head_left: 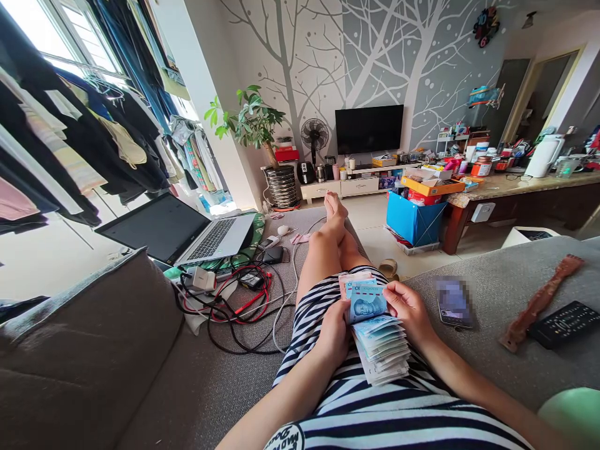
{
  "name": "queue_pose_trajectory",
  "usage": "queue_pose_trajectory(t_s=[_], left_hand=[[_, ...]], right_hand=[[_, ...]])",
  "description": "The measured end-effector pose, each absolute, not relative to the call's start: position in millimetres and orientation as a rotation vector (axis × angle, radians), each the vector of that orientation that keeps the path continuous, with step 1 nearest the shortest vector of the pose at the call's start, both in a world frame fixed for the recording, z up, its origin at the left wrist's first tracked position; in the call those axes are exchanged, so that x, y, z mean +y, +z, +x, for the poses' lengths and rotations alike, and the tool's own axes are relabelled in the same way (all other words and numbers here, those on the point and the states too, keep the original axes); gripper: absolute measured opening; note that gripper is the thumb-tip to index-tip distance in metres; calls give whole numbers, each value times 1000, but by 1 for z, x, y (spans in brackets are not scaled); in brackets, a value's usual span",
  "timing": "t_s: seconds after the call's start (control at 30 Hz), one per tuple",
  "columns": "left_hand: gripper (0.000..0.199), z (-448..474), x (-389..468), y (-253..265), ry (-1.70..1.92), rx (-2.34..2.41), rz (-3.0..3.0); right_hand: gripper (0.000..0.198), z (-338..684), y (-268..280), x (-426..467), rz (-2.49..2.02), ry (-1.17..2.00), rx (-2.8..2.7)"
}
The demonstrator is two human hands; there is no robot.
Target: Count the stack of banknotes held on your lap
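A stack of banknotes (380, 340) is held low centre of frame, on the striped lap. Its left side is gripped by the left hand (334, 331), fingers curled under; the top note is pinched by the right hand (409, 309), thumb & fingers narrow. A phone (454, 303) lies just right on the sofa (506, 294); a laptop (180, 231) sits mid-left, w/ cables (234, 306) below it.
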State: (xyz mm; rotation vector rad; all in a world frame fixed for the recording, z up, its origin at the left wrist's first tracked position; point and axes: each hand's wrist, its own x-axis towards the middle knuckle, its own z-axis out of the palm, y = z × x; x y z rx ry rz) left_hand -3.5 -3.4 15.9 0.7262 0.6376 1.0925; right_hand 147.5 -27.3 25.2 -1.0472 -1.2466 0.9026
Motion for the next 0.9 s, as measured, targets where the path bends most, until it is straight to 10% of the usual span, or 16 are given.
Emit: queue_pose_trajectory(t_s=[0.9], left_hand=[[21,-4,-4,20,1070,652,696]], right_hand=[[39,152,7,-11,-1128,884,-1317]])
